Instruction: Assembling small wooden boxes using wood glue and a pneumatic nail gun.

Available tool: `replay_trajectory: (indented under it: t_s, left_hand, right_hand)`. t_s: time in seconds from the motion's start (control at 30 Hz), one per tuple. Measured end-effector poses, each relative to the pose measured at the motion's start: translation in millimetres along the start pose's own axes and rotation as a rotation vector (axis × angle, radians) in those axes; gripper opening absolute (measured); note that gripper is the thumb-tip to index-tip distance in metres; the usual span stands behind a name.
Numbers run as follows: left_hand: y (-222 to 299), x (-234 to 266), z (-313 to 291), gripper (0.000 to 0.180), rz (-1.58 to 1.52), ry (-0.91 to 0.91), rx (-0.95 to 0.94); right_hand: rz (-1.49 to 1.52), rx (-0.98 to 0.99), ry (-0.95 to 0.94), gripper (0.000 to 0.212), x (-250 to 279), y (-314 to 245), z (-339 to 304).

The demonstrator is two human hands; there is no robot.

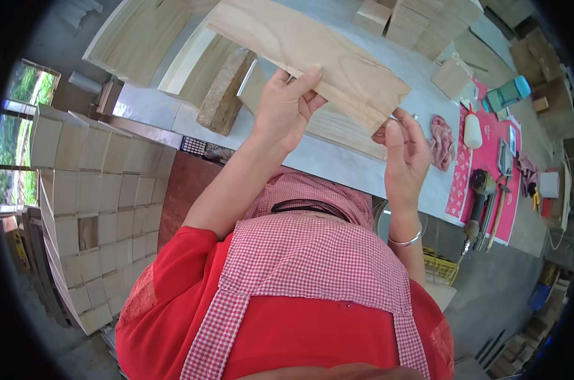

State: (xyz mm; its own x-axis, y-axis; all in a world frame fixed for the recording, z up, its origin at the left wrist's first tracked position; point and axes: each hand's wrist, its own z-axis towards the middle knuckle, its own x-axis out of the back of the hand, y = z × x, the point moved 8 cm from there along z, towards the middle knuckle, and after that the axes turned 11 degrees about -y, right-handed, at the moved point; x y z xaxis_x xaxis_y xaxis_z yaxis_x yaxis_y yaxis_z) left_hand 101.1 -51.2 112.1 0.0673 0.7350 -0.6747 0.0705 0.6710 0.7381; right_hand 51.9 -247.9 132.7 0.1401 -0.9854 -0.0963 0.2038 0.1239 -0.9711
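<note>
Between my two hands a pale wooden board [318,54] is raised above the work table [375,174], tilted with its right end nearer to me. My left hand [287,104] grips its near edge around the middle, thumb on top and fingers beneath. At the right end my right hand [404,149] pinches the corner, the thumb in front and the fingertips partly hidden. That end looks uneven. Under the board more pale wood [344,130] lies on the table. Left of my left hand sits a rough brown wood block [227,92].
Stacked boards [192,69] stand at the table's left. A pink cloth [496,152] on the right carries a white bottle [472,130], a hammer [499,209] and a power tool [480,190]. A crumpled rag [442,142] lies nearby. Wood pieces [103,196] are piled high at left.
</note>
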Motion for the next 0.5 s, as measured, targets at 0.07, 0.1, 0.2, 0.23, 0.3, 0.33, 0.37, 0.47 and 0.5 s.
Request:
replay_trajectory:
  t_s: [0.07, 0.1, 0.2, 0.23, 0.3, 0.33, 0.37, 0.47, 0.5]
  left_hand:
    - [-6.6, -4.3, 0.1, 0.033, 0.014, -0.008, 0.036]
    - [-9.2, -7.1, 0.7, 0.033, 0.022, -0.016, 0.042]
    - [-18.3, -14.0, 0.5, 0.034, -0.002, -0.039, 0.068]
    - [-19.7, -14.2, 0.7, 0.034, 0.003, -0.04, 0.071]
    - [-23.6, -16.5, 1.5, 0.035, 0.066, -0.076, 0.103]
    - [-25.2, -18.0, 2.1, 0.036, 0.094, -0.091, 0.122]
    - [-23.8, -19.5, 2.6, 0.036, 0.095, -0.09, 0.125]
    - [-18.7, -38.6, 3.6, 0.054, -0.123, -0.265, 0.174]
    - [-16.3, -37.5, 3.1, 0.054, -0.122, -0.264, 0.181]
  right_hand:
    - [0.039, 0.006, -0.001, 0.034, 0.6, 6.0, 2.4]
    - [0.048, 0.009, 0.012, 0.034, 2.2, 8.1, 3.2]
    - [0.072, 0.011, 0.036, 0.034, 7.1, 15.4, 2.6]
    - [0.057, 0.025, 0.025, 0.032, 9.6, 17.2, 1.9]
    - [0.025, 0.055, 0.003, 0.029, 15.5, 17.9, 0.3]
    - [0.026, 0.052, 0.005, 0.029, 19.4, 18.7, -0.5]
    - [-0.023, 0.077, 0.026, 0.027, 24.7, 16.0, -2.1]
    - [-0.125, 0.121, 0.066, 0.023, 39.0, 7.9, -3.8]
    - [-0.187, 0.177, 0.095, 0.022, 44.4, -0.9, -4.6]
